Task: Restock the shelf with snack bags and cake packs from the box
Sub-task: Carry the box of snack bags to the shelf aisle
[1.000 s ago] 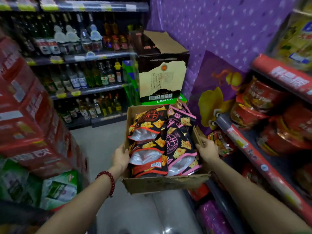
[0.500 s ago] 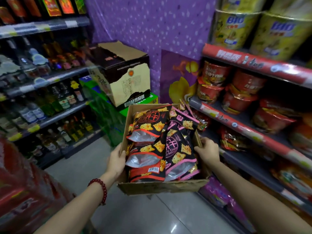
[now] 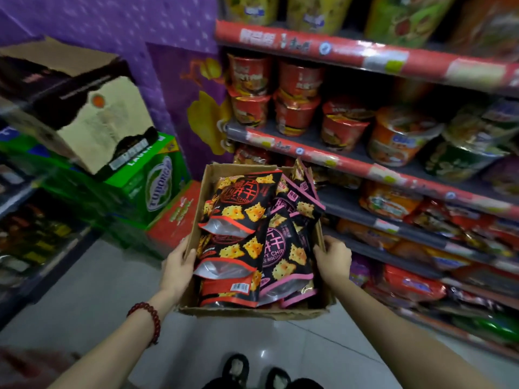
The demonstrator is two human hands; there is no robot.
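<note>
A person stands in a shop aisle holding an open cardboard box (image 3: 254, 311) out in front of the body, above the tiled floor (image 3: 84, 299). The left hand (image 3: 177, 272) grips the box's left wall, thumb hooked over the rim and fingers hidden under the outside; a red bead bracelet (image 3: 146, 318) circles that wrist. The right hand (image 3: 334, 258) holds the box's right wall, fingers curled round the edge. Both grips are clamped on the cardboard.

Inside the box lie the snack bags, stacked flat and overlapping. On the left side of the box are black bags with red trim (image 3: 241, 209), printed with yellow crackers. On the right side are black bags with pink trim (image 3: 283, 256), some standing tilted against the far right corner. No cake packs can be made out.

Just right of the box rises the shelf (image 3: 373, 169), its edges faced with red strips. Above box level it carries red noodle cups (image 3: 297, 108); level with the box and below lie flat packets, too blurred to read. Left of the box sit a green beer carton (image 3: 157, 178) and, on top of it, a torn brown carton (image 3: 92, 108). Behind the box hangs purple wrapping (image 3: 157, 29). Below the box, dark slippers (image 3: 238, 369) show on the floor.
</note>
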